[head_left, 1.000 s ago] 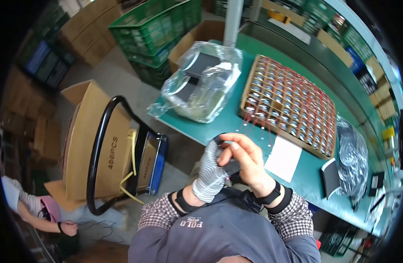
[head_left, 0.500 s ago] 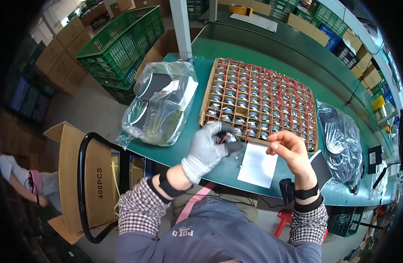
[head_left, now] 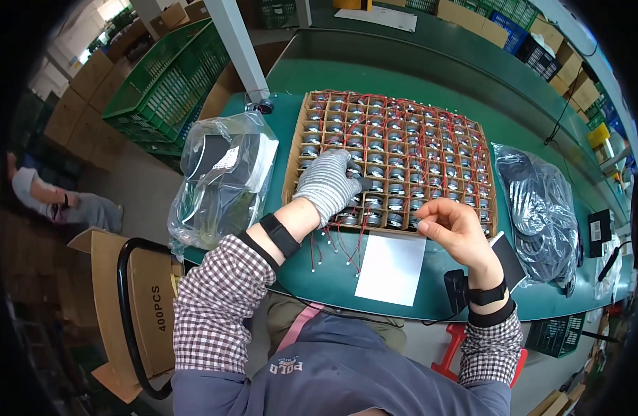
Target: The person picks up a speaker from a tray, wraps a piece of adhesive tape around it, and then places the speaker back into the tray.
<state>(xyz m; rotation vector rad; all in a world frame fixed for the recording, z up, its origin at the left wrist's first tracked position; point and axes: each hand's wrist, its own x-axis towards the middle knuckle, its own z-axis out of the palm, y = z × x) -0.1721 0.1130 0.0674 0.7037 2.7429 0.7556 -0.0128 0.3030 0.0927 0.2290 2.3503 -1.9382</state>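
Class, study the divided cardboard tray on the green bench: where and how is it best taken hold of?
Probably by the left and right outer walls of the cardboard tray, coming in from both sides at once, since it is wide and lies flat. The top seems a poor grip: round parts fill most cells and red wires trail across them.

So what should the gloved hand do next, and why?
Probably lift slowly, straight up, once anything it holds sits in a cell. The gloved left hand is down at the divided cardboard box, and thin red wires loop over the cells, so a sideways sweep might snag one. Its fingertips are partly hidden, so I can't tell whether it's holding something.
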